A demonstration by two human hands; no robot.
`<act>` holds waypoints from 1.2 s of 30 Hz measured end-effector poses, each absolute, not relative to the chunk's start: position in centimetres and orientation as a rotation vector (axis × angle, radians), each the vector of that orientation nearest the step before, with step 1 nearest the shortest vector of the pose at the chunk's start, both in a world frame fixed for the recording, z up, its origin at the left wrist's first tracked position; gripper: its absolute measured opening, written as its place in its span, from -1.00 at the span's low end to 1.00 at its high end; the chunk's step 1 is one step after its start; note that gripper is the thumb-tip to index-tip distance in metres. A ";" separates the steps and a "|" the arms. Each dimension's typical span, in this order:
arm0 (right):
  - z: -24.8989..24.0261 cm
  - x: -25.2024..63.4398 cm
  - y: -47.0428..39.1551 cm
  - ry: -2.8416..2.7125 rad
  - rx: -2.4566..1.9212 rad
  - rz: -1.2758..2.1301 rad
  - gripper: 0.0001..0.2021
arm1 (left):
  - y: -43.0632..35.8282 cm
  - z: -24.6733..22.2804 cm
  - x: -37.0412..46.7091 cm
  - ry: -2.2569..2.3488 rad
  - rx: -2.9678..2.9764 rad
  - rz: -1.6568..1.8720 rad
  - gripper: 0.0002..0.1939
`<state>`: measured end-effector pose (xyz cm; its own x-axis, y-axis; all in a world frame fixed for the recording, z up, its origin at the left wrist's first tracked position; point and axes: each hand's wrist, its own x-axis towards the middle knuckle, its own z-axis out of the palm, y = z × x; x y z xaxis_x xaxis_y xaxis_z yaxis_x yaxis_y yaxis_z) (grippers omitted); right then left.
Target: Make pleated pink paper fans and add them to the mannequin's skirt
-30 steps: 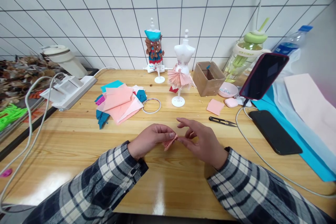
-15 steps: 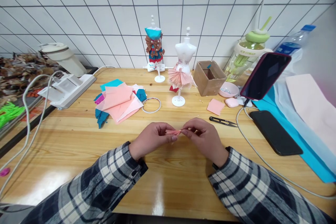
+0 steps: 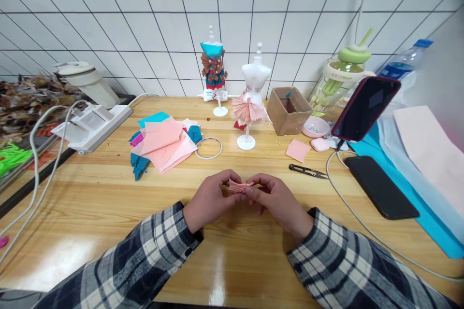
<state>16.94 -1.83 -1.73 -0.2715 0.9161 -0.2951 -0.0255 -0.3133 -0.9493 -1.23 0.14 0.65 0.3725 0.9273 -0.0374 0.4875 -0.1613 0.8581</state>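
A small pleated piece of pink paper [image 3: 239, 187] is held between my two hands over the front middle of the table. My left hand [image 3: 214, 198] pinches its fanned left part between thumb and fingers. On the other side, my right hand [image 3: 278, 200] grips the narrow gathered end with thumb and forefinger. Beyond the hands stands a white mini dress form [image 3: 255, 77] wearing a pleated pink paper skirt [image 3: 248, 110]. A second dress form [image 3: 213, 65], dressed in turquoise, brown bows and red, is behind it to the left.
Left lie pink and blue paper sheets [image 3: 168, 142] and a white ring [image 3: 209, 148]. Right are thread snips [image 3: 307, 171], a pink paper square [image 3: 297, 150], a cardboard box [image 3: 289, 112], a bowl of beads [image 3: 315, 127], a propped phone [image 3: 366, 108], a black phone [image 3: 381, 186] and a cable.
My right thumb and fingers have shifted on the gathered end, and the hands have drawn closer together. The pleats at the left have spread a little. The view has tilted slightly.
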 end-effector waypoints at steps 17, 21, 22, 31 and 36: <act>-1.6 17.2 -1.5 -1.439 -1.260 1.500 -0.85 | 0.5 0.3 -1.4 1.148 1.587 0.711 -0.71; -2.0 17.3 -1.6 -1.524 -1.285 1.439 -0.80 | 0.6 0.6 -1.3 1.205 1.552 0.659 -0.77; -2.0 17.3 -1.5 -1.515 -1.285 1.452 -0.76 | 0.7 0.6 -1.3 1.203 1.498 0.672 -0.77; -1.6 17.6 -1.1 -1.594 -1.317 1.461 -0.81 | 1.0 -0.4 -1.7 1.044 1.053 0.719 -0.74; -1.6 17.7 -1.2 -1.555 -1.252 1.444 -0.79 | 1.0 -0.4 -1.6 1.049 1.048 0.733 -0.74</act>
